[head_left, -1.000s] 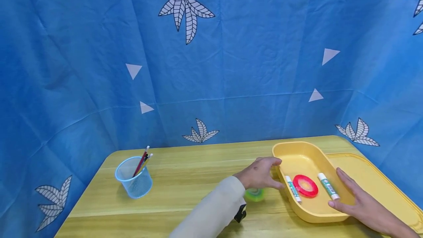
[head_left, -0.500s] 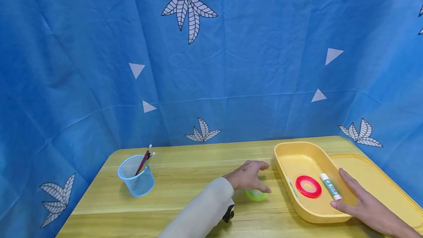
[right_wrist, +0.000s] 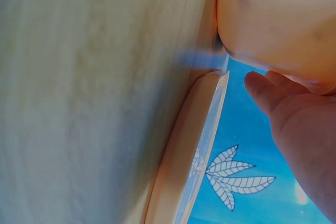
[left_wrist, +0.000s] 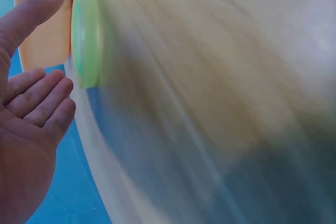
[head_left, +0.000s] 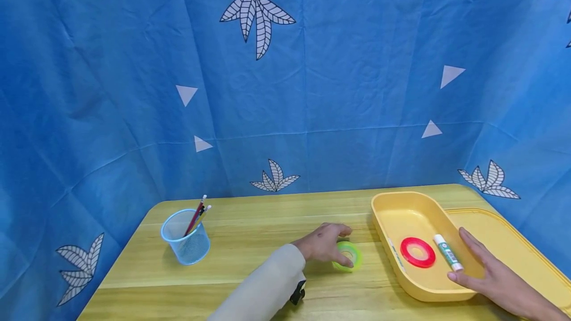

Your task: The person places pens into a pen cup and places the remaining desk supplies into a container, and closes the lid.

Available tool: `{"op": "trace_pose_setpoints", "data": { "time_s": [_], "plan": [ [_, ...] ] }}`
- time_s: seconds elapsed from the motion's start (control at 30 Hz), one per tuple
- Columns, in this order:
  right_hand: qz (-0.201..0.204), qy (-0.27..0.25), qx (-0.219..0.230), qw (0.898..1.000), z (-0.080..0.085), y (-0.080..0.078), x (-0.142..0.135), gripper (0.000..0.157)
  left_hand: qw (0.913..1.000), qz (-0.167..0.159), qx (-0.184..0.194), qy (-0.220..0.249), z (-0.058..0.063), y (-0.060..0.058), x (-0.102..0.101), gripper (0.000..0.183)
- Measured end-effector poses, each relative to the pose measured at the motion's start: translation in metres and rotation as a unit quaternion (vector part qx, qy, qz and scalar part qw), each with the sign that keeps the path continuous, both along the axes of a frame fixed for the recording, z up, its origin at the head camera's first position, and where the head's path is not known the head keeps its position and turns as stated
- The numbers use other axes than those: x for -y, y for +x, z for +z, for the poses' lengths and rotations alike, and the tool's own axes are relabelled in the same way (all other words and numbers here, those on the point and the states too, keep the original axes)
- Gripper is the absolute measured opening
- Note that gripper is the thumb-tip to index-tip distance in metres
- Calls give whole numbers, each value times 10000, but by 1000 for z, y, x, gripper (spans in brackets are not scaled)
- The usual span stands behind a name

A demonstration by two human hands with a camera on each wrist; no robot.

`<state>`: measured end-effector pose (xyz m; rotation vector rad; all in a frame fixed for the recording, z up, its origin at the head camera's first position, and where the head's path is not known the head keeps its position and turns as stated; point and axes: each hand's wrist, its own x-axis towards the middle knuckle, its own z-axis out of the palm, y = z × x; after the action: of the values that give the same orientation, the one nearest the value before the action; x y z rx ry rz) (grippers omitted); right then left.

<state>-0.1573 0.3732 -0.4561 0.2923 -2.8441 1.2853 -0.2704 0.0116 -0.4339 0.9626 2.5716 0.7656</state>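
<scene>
My left hand (head_left: 324,244) hovers over a green roll of tape (head_left: 355,251) on the table, thumb and fingers spread apart with nothing between them. In the left wrist view the tape roll (left_wrist: 86,35) stands just beyond the fingertips. My right hand (head_left: 486,269) holds the near right side of a yellow bin (head_left: 406,217), its thumb over the rim and its fingers along the outside. Inside the bin lie a red roll of tape (head_left: 407,251) and a glue stick (head_left: 447,251). A second glue stick (head_left: 395,252) is mostly hidden behind the left wall.
A flat yellow lid or tray (head_left: 513,241) lies right of the bin. At the table's left stands a blue mesh pen cup (head_left: 189,246) with several pencils (head_left: 195,222). A blue patterned curtain (head_left: 285,88) hangs behind the table (head_left: 258,222).
My left hand has moved left from the bin's rim to the green tape. The left glue stick now sits closer to the bin wall, mostly out of sight. My right hand stays on the bin.
</scene>
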Motion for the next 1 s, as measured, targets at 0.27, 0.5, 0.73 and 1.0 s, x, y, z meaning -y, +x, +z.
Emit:
{"op": "trace_pose_setpoints", "data": {
  "time_s": [0.27, 0.5, 0.73, 1.0],
  "plan": [
    [-51, 87, -45, 9999, -3, 0, -2, 96, 9999, 1, -41, -117, -6, 1, 3, 82],
    [-76, 83, -38, 9999, -3, 0, -2, 97, 9995, -47, -199, -248, -8, 2, 4, 81],
    [-64, 62, -11, 10000, -2, -1, -2, 97, 9988, -113, -357, -328, -8, 0, 3, 79],
    [-49, 180, -153, 9997, -5, -1, -2, 97, 9986, -73, -436, -299, -4, 1, 1, 78]
  ]
}}
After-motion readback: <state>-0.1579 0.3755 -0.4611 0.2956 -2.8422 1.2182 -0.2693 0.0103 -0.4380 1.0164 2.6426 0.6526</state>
